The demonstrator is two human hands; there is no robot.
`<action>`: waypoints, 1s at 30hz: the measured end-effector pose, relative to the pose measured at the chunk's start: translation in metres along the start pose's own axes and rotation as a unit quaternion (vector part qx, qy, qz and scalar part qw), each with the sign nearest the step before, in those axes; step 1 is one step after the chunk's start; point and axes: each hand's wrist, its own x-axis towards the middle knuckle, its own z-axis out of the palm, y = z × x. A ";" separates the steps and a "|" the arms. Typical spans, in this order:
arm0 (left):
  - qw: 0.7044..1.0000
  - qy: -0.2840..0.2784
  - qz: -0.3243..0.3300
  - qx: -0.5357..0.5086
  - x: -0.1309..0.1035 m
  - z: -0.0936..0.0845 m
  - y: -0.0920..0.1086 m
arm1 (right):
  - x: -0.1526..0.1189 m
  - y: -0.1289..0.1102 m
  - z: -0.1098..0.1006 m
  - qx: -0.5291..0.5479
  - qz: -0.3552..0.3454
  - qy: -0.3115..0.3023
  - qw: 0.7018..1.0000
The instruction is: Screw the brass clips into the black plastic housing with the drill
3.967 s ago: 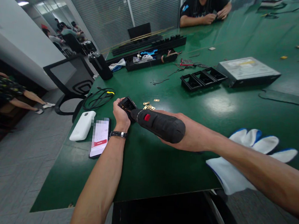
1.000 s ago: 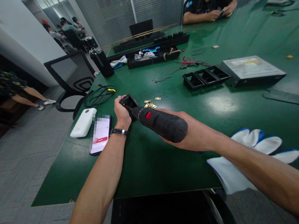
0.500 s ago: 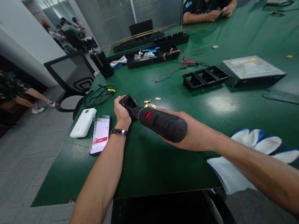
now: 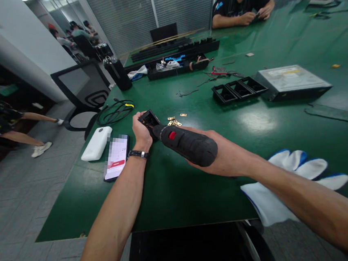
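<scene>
My left hand [image 4: 141, 132] is closed around a black plastic frame [image 4: 148, 119] with hollow compartments, holding it tilted over the table. A black cordless drill [image 4: 188, 144] with a red switch is gripped in my right hand [image 4: 221, 153]; its body covers most of my fingers. The drill's nose points left into the frame, and its tip is hidden. Several small brass plates with holes [image 4: 174, 122] lie on the green table [image 4: 179, 201] just beyond the drill.
A phone [image 4: 117, 158], a white power bank [image 4: 97, 143] and a coiled black cable [image 4: 117, 112] lie left. White gloves [image 4: 278, 202] rest under my right forearm. Farther back are a three-bay black frame [image 4: 239, 89], a metal box [image 4: 294, 82] and a seated person [image 4: 242, 10].
Both my hands, the drill and the black frame stay in practically the same place. At the far left, a walking person's legs have shifted.
</scene>
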 end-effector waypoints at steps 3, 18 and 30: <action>1.000 0.001 -0.001 0.000 0.000 -0.001 0.000 | 0.000 0.000 0.000 0.003 0.001 0.000 1.000; 1.000 0.000 -0.001 -0.002 0.002 -0.001 -0.001 | 0.000 -0.001 0.001 0.002 0.004 0.001 1.000; 1.000 -0.003 -0.004 -0.001 -0.003 0.003 0.003 | 0.000 -0.003 0.001 0.006 0.004 0.002 1.000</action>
